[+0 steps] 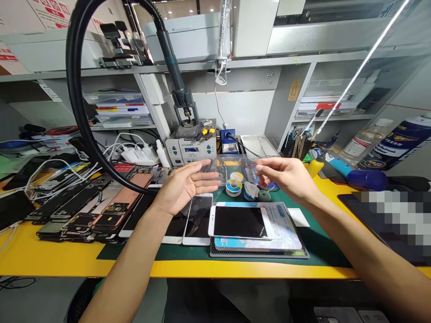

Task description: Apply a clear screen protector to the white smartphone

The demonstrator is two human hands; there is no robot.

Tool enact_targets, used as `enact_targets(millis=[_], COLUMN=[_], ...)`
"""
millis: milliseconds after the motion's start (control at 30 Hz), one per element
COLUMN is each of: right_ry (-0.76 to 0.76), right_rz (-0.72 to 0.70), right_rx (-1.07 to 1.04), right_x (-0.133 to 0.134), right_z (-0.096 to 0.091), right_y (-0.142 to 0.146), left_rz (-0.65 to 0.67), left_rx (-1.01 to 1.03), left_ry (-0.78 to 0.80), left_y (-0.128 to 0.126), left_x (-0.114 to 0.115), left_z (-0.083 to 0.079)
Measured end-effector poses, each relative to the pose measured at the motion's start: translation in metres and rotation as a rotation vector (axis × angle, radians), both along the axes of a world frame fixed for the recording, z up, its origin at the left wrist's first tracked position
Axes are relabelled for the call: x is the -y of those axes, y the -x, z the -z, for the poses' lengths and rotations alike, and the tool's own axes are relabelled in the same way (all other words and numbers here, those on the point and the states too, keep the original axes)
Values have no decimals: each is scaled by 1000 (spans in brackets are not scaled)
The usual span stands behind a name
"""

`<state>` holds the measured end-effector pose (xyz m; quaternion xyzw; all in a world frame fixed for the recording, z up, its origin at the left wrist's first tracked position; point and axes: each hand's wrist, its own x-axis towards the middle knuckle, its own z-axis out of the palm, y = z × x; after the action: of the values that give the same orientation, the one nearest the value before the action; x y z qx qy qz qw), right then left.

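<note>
Head view: both hands [284, 176] grip clear plastic [235, 162], its outline hard to discern.

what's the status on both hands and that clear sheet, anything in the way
Right hand pinching clear sheet. Left hand at other end, grip unclear. White-framed phone below, screen up. Possible snag: spool nearby.

Two hands [283, 176] are above the tabletop [50, 260]. Near its front edge, one white phone [239, 222] lies on one box [284, 224]. Toward the back right corner: one spray can [400, 141], one bottle [365, 140]. Near the back edge: one station [178, 156]. Toward the left edge, phone parts [124, 202] lie too heaped to count.
</note>
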<state>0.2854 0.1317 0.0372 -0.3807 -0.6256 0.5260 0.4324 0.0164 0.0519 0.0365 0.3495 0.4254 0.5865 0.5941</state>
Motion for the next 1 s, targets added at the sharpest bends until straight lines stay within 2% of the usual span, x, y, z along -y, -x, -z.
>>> enact_targets(millis=[433,767,1000], right_ry=[-14,-15,2], right_rz=[15,-4,-18], right_rx=[25,18,6], right_x=[1,-2,-2], right_z=[1,5,5], right_y=[0,0,-1], left_rz=[-5,-100,-91], left_rx=[-81,-255,-230], left_ry=[-19,-52,-60], left_y=[0,-8,-7], left_x=[0,2,3], left_z=[4,2,2])
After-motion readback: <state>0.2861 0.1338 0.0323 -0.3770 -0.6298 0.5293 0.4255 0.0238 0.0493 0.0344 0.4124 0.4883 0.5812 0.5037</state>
